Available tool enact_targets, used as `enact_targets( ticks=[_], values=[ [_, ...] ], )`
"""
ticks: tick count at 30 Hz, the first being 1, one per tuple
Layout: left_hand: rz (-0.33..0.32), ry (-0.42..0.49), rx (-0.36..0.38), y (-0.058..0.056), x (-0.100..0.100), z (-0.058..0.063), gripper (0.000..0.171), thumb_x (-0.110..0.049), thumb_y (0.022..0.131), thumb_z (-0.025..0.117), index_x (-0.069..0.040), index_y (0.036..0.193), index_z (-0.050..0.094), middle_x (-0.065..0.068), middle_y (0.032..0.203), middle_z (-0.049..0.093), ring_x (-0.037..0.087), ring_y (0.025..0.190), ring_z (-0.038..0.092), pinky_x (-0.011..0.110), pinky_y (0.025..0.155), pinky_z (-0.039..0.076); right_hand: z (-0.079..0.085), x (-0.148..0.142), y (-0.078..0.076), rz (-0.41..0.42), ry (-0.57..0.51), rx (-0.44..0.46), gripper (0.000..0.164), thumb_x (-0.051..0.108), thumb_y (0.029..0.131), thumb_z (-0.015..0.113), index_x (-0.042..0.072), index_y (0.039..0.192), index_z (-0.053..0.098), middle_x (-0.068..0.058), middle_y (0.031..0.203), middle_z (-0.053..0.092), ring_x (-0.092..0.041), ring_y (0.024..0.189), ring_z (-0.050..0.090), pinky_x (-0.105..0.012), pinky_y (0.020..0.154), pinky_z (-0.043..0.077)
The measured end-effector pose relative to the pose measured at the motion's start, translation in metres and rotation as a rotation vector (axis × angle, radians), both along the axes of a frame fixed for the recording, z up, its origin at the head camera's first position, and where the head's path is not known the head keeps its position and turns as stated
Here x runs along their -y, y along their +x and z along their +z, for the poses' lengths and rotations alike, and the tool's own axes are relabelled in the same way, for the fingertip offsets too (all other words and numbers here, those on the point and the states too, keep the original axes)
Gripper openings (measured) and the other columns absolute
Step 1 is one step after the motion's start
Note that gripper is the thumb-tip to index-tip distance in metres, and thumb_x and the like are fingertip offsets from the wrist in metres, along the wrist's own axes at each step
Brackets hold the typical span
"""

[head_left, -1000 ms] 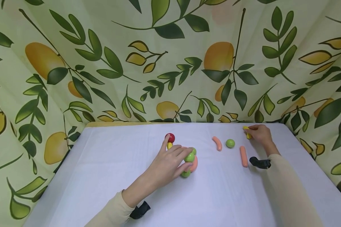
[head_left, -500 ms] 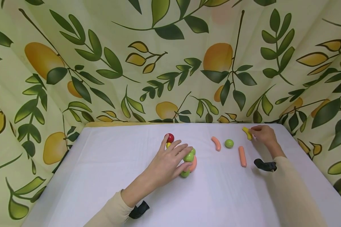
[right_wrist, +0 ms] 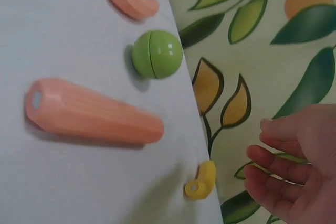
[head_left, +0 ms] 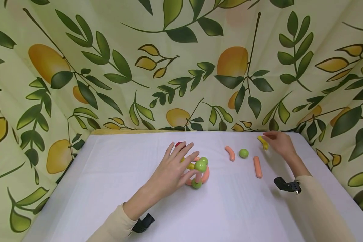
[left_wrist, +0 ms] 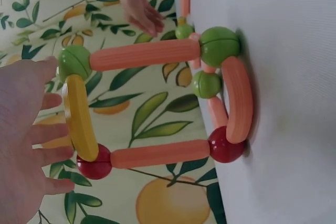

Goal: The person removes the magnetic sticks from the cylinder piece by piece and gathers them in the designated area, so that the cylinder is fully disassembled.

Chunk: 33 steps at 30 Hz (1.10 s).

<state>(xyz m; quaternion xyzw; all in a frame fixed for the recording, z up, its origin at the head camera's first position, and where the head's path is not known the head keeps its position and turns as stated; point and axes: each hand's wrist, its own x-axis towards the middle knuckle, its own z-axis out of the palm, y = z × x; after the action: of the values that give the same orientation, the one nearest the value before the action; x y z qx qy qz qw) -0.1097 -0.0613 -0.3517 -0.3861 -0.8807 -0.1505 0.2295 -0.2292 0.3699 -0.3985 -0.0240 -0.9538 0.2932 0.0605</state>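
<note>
A toy frame of joined balls and rods stands mid-table. In the left wrist view, two pink rods [left_wrist: 147,55] rise from the ball-and-rod base, topped by a green ball [left_wrist: 74,61] and a red ball [left_wrist: 94,162] with a yellow curved rod [left_wrist: 79,116] between them. My left hand [head_left: 169,173] hovers with spread fingers just beside this top part, holding nothing. Far right on the table lies a loose yellow curved rod [head_left: 264,142]. My right hand [head_left: 279,143] is right beside it, its fingers loosely bent and nothing between them in the right wrist view.
Between the frame and my right hand lie a loose pink curved rod [head_left: 230,153], a green ball [head_left: 243,153] and a straight pink rod [head_left: 258,167]. A leaf-and-fruit patterned curtain [head_left: 121,101] hangs behind the white-covered table [head_left: 115,161].
My left hand has spread its fingers and drawn back left from the frame. My right hand, earlier at the yellow curved rod, has let go of it and lifted slightly.
</note>
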Motion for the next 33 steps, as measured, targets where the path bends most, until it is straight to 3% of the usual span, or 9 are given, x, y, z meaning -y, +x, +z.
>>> enact_targets(
  ticks=[4, 12, 19, 25, 33],
  values=[
    [-0.005, 0.016, 0.010, -0.001, 0.005, -0.004, 0.051, -0.035, 0.093, 0.066, -0.013, 0.137, 0.053, 0.014, 0.148, 0.043, 0.033, 0.137, 0.038, 0.059, 0.113, 0.023, 0.022, 0.027, 0.022, 0.092, 0.019, -0.070, 0.034, 0.018, 0.099, 0.059, -0.010, 0.118, 0.061, -0.032, 0.113, 0.063, -0.046, 0.103, 0.057, -0.044, 0.072, 0.052],
    [0.006, 0.009, 0.031, -0.001, 0.010, -0.007, 0.050, -0.036, 0.095, 0.063, -0.013, 0.138, 0.054, 0.014, 0.150, 0.041, 0.033, 0.141, 0.033, 0.057, 0.115, 0.021, 0.029, 0.057, 0.041, 0.172, -0.005, -0.159, 0.029, 0.010, 0.097, 0.061, -0.010, 0.118, 0.062, -0.030, 0.110, 0.065, -0.042, 0.098, 0.062, -0.057, 0.085, 0.052],
    [0.016, -0.030, 0.044, 0.000, 0.013, -0.008, 0.043, -0.035, 0.096, 0.062, -0.016, 0.134, 0.057, 0.013, 0.149, 0.042, 0.033, 0.143, 0.030, 0.055, 0.117, 0.019, 0.035, 0.085, 0.055, 0.225, -0.029, -0.132, 0.031, 0.011, 0.096, 0.063, -0.006, 0.122, 0.062, -0.025, 0.114, 0.065, -0.037, 0.103, 0.061, -0.054, 0.087, 0.052],
    [0.010, -0.052, 0.035, 0.000, 0.013, -0.011, 0.041, -0.030, 0.093, 0.067, -0.019, 0.132, 0.058, 0.013, 0.148, 0.043, 0.034, 0.144, 0.027, 0.057, 0.115, 0.021, 0.038, 0.109, 0.066, 0.317, -0.058, -0.176, 0.028, 0.006, 0.093, 0.066, -0.004, 0.119, 0.065, -0.020, 0.112, 0.068, -0.034, 0.103, 0.063, -0.051, 0.084, 0.054],
    [0.017, -0.068, 0.026, 0.000, 0.011, -0.011, 0.043, -0.025, 0.090, 0.072, -0.015, 0.130, 0.060, 0.013, 0.147, 0.044, 0.034, 0.145, 0.025, 0.058, 0.115, 0.021, 0.039, 0.139, 0.084, 0.382, -0.108, -0.242, 0.026, 0.013, 0.092, 0.069, 0.001, 0.115, 0.069, -0.011, 0.108, 0.071, -0.025, 0.092, 0.067, -0.044, 0.080, 0.057]
  ],
)
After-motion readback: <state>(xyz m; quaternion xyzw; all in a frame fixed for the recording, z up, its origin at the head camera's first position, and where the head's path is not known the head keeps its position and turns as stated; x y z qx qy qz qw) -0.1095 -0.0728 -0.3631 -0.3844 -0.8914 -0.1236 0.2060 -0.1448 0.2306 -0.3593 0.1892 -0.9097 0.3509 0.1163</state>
